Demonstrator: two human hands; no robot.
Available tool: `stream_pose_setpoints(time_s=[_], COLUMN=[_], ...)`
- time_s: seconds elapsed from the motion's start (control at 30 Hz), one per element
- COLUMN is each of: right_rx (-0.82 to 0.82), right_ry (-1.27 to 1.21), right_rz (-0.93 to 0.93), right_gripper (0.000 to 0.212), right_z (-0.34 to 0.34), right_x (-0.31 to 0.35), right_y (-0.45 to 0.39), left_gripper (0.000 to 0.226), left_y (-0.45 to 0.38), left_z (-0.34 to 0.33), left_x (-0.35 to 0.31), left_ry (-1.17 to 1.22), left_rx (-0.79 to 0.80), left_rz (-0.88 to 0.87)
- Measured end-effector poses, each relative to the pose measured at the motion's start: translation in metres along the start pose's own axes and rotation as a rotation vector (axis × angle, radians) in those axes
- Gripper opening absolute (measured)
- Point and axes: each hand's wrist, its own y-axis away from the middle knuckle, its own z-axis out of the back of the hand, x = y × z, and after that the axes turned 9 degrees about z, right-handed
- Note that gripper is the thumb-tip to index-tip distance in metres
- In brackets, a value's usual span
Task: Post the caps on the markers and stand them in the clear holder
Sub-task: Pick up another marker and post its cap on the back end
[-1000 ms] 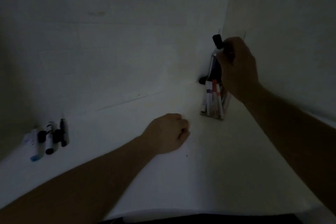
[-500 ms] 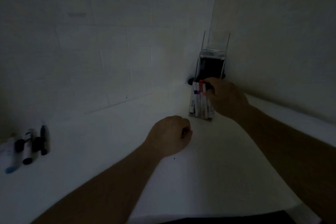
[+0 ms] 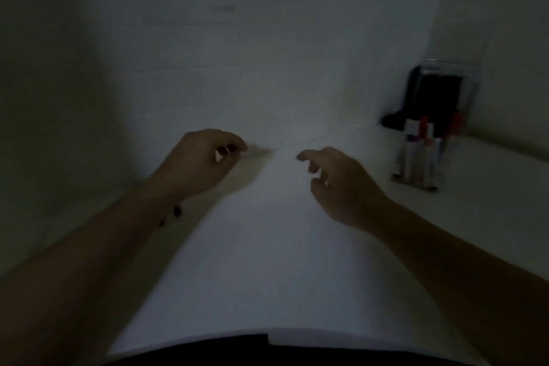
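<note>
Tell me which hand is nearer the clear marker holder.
Right. The right hand hangs over the white table, apart from the clear holder that stands by the wall on its far side. The left hand is farther off, beyond the right one.

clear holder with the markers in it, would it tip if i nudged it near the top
Probably. The tall, narrow clear plastic holder looks top-heavy: the upright markers reach well above its small base. It likely slides on the smooth white table if pushed low.
</note>
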Motion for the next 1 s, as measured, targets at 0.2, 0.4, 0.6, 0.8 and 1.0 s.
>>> stream_pose_setpoints(time_s=[0.2,0.4,0.6,0.8,1.0], right_rx=[0.234,0.363,0.312,0.263,0.406], right_ry=[-0.267,-0.199,-0.024,0.024,0.216], right_rz=[0.087,0.186,0.145,0.087,-0.049], right_gripper=[0.044,0.034,0.024,0.038,0.032], right_z=[-0.094,-0.128,-0.130,-0.130,-0.091], right_x=[0.099,0.136,0.125,0.119,0.092], right_y=[-0.047,-0.074,-0.081,-0.078,-0.066], left_gripper=[0.021,0.025,0.021,0.018,0.025], left_y=[0.034,0.038,0.037,0.039,0.038], left_z=[0.038,0.034,0.039,0.038,0.037], left_x=[0.091,0.099,0.091,0.087,0.085], left_ry=[0.124,0.148,0.146,0.116,0.076], left_rx=[-0.054,-0.035,0.061,0.121,0.171], left_rz=[0.392,0.464,0.571,0.569,0.505])
